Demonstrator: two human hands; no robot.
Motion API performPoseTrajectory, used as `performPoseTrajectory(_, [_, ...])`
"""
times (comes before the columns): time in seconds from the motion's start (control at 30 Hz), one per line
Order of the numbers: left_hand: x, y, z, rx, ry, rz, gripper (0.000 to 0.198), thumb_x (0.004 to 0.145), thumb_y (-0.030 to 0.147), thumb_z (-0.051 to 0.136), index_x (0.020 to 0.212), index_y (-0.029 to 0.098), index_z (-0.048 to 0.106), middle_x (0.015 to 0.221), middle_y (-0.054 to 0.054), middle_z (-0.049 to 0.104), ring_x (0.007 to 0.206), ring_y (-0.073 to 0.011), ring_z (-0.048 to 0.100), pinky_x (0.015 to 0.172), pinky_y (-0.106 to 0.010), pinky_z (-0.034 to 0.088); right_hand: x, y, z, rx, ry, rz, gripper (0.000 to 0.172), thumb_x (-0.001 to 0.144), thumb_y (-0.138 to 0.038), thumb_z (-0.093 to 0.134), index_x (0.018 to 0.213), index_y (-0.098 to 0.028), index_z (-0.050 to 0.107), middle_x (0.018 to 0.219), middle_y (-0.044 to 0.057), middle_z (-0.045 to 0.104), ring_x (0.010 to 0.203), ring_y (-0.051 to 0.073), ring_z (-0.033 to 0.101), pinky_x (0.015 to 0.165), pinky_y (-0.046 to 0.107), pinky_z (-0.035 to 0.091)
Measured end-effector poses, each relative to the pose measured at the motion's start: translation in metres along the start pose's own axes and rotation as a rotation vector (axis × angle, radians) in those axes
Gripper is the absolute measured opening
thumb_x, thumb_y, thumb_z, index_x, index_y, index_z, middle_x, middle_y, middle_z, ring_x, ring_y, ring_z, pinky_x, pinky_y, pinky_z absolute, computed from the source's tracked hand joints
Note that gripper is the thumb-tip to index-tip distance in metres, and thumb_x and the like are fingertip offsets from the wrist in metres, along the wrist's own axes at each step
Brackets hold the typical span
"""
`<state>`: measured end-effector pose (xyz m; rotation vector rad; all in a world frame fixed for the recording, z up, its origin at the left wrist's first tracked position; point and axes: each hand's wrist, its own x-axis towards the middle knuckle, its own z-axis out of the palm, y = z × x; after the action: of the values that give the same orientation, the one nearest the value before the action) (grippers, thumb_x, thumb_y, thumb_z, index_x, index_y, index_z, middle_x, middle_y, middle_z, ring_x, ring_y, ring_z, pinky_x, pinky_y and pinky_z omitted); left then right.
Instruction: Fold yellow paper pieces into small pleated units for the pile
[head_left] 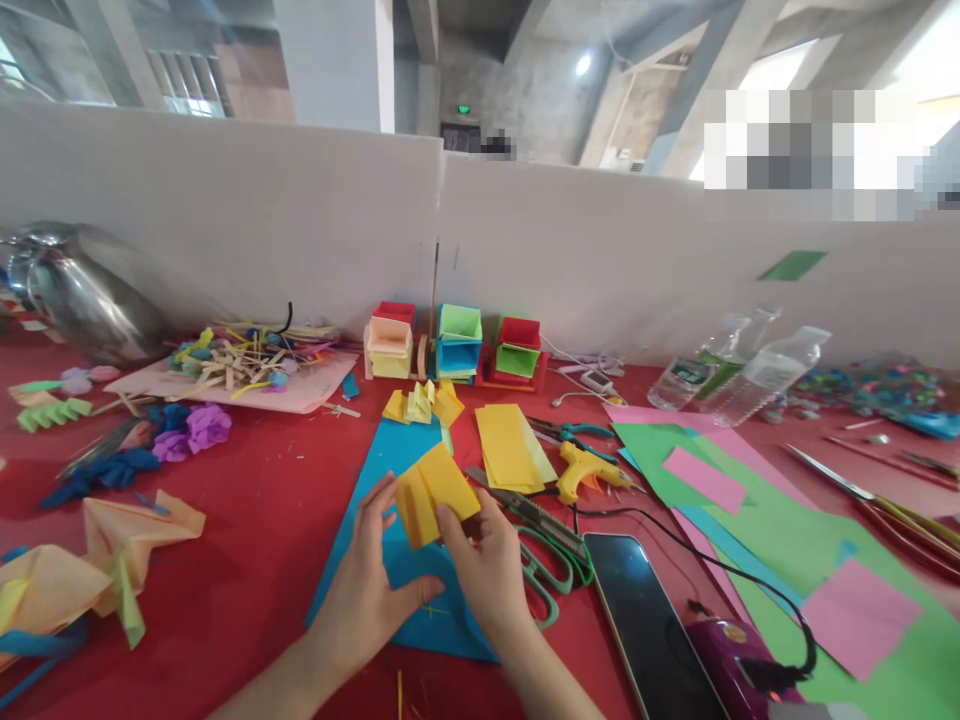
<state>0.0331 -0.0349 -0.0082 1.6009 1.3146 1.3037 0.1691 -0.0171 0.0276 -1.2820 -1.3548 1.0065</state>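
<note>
A creased piece of folded yellow paper (437, 494) is tilted up above a blue sheet (360, 530). My right hand (491, 560) pinches its lower right part, thumb on the front. Along the paper's left edge are the fingers of my left hand (367, 570), with the thumb stretched well apart. Small folded yellow pieces (424, 402) sit at the sheet's far end. A stack of yellow paper rectangles (510, 447) lies beyond my right hand. Beside that hand are green-handled scissors (551, 565) and a utility knife (544, 515), partly overlapping.
Small coloured paper boxes (459, 340) stand against the white partition (300, 220). A yellow glue gun (589, 472), a phone (649, 620) and a corded purple device (739, 655) lie to the right. Plastic bottles (772, 375) and a metal jug (90, 300) stand farther back.
</note>
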Motion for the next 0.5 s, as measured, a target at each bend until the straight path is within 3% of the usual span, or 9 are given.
performPoseTrajectory(0.1, [0.001, -0.002, 0.0, -0.059, 0.018, -0.106, 0.084, 0.066, 0.029, 0.071, 0.135, 0.024, 0.025, 0.14, -0.014, 0.033, 0.123, -0.0302, 0.04, 0.097, -0.043, 0.039, -0.002, 0.005, 0.003, 0.131, -0.062, 0.036, 0.02, 0.078, -0.03, 0.056, 0.091, -0.015, 0.053, 0.073, 0.001, 0.058, 0.063, 0.014, 0.055, 0.056, 0.024, 0.045])
performPoseTrajectory(0.23, [0.006, 0.004, -0.003, -0.209, 0.055, -0.246, 0.068, 0.066, 0.029, 0.071, 0.128, 0.022, 0.042, 0.122, -0.01, 0.056, 0.112, -0.0291, 0.052, 0.093, -0.037, 0.043, -0.001, 0.009, 0.005, 0.291, -0.148, 0.092, 0.02, 0.075, -0.028, 0.06, 0.089, -0.016, 0.052, 0.072, -0.001, 0.057, 0.061, 0.012, 0.054, 0.056, 0.023, 0.045])
performPoseTrajectory(0.33, [0.012, 0.008, -0.006, -0.506, 0.095, -0.383, 0.048, 0.071, 0.031, 0.067, 0.115, 0.018, 0.055, 0.106, -0.009, 0.066, 0.101, -0.0274, 0.06, 0.083, -0.033, 0.049, 0.002, 0.008, 0.002, 0.327, -0.138, 0.137, 0.024, 0.072, -0.028, 0.063, 0.089, -0.015, 0.052, 0.069, -0.002, 0.057, 0.057, 0.01, 0.054, 0.053, 0.021, 0.044])
performPoseTrajectory(0.43, [0.019, 0.007, -0.007, -0.864, 0.151, -0.522, 0.038, 0.075, 0.032, 0.063, 0.109, 0.015, 0.059, 0.095, -0.009, 0.07, 0.09, -0.0255, 0.065, 0.076, -0.033, 0.052, 0.004, 0.008, 0.0, 0.337, -0.118, 0.15, 0.027, 0.07, -0.029, 0.065, 0.09, -0.015, 0.053, 0.067, -0.003, 0.058, 0.055, 0.01, 0.053, 0.052, 0.02, 0.043])
performPoseTrajectory(0.5, [0.02, 0.007, -0.007, -0.98, 0.133, -0.535, 0.035, 0.076, 0.031, 0.063, 0.107, 0.015, 0.059, 0.095, -0.008, 0.07, 0.089, -0.0233, 0.065, 0.075, -0.033, 0.052, 0.005, 0.008, 0.0, 0.342, -0.121, 0.153, 0.026, 0.07, -0.028, 0.065, 0.089, -0.015, 0.053, 0.066, -0.003, 0.059, 0.054, 0.01, 0.054, 0.051, 0.02, 0.042])
